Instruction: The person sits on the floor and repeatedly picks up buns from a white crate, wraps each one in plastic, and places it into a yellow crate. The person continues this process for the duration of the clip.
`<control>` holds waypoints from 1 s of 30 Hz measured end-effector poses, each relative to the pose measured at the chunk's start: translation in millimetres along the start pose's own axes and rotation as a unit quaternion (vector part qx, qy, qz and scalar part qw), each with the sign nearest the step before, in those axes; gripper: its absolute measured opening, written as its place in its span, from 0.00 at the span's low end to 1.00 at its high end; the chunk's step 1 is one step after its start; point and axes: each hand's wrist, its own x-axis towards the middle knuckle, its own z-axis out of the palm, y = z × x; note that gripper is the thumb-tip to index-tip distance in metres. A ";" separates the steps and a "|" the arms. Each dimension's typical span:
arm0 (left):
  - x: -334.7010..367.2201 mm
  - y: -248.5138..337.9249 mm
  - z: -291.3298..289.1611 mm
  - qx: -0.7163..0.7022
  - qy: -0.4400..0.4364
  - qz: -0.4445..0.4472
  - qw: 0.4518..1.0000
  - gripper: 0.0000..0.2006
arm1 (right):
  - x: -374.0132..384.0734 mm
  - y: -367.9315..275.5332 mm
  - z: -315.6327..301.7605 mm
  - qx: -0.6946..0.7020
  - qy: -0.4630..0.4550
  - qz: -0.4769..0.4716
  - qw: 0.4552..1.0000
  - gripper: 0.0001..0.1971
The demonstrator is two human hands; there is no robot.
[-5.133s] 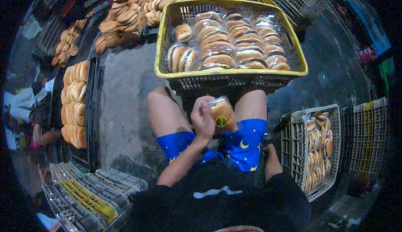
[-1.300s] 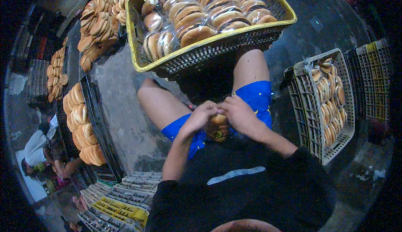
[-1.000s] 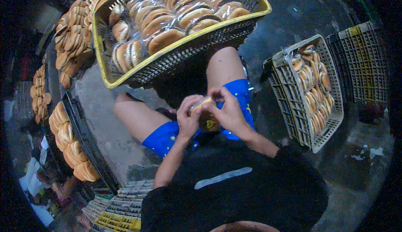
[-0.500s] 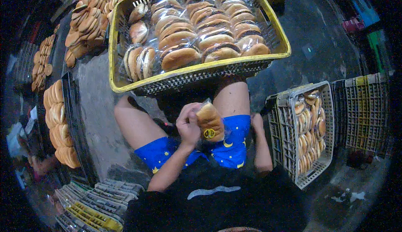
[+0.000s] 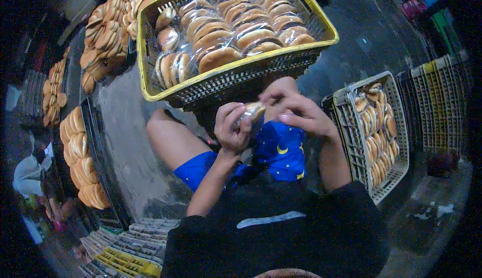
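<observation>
A bread bun in a clear plastic bag [image 5: 252,111] is in my left hand [image 5: 231,127], whose fingers are wrapped round it above my lap. It is tilted so that its edge shows. My right hand [image 5: 297,108] hovers just right of the bun with fingers curved and apart, seemingly holding nothing. Beyond both hands stands a yellow-rimmed crate [image 5: 201,88] with rows of bagged filled buns [image 5: 219,57]. Two bagged buns lie on their sides in its near left corner.
At my right a pale crate [image 5: 401,170] holds several rows of buns, beside stacked crates [image 5: 444,110]. Left is a black tray [image 5: 100,162] of buns. More buns [image 5: 108,37] lie heaped at the far left. Crates [image 5: 130,258] are stacked at lower left. A person [image 5: 32,175] is at far left.
My right hand has come up from beside my thigh to near the bun. The left hand has raised the bun and turned it edge-on. The view has shifted slightly.
</observation>
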 end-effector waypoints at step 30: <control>132.6 -108.0 -4.1 0.292 -0.501 -0.062 0.812 0.17 | 225.6 101.9 -11.1 -0.289 0.168 0.022 0.942 0.12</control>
